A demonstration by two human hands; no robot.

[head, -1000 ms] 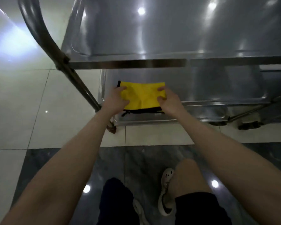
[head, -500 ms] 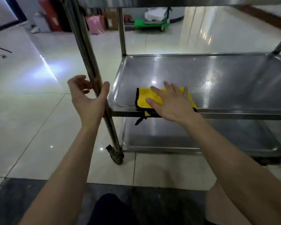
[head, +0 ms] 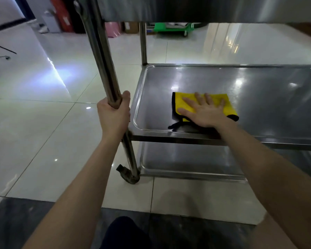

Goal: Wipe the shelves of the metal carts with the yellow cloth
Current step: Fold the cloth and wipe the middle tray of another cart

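Metal cart (head: pixel 187 139) fills the right of my view, three tiers. The middle shelf (head: pixel 267 97) is the one being worked. My left hand (head: pixel 113 115) is wrapped round the near corner post (head: pixel 101 56), steadying the cart. My right hand (head: pixel 205 112) lies flat, fingers spread and straight, pressing the yellow cloth (head: pixel 229 107) onto the shelf. The cloth is folded, black-edged, and sits near the front lip toward the shelf's left end, a black tag trailing off its near corner. Step in hand, as I read it: wiping the middle shelf, barely begun, since most of the steel lies to the right and behind the cloth. The next move calls for even palm pressure and long strokes out to the far rim and into the raised corners, with the cloth kept folded under the palm. Around: pale tiled floor (head: pixel 43 123), glossy. The top shelf (head: pixel 205 8) overhangs low and will limit my reach and my sight of the far edge. The bottom shelf (head: pixel 187 159) waits below. Far off, a green trolley (head: pixel 172 27) among clutter I can't make out. Caster (head: pixel 127 175) under the post; I can't tell whether it is locked, so the cart may roll under a hard push.
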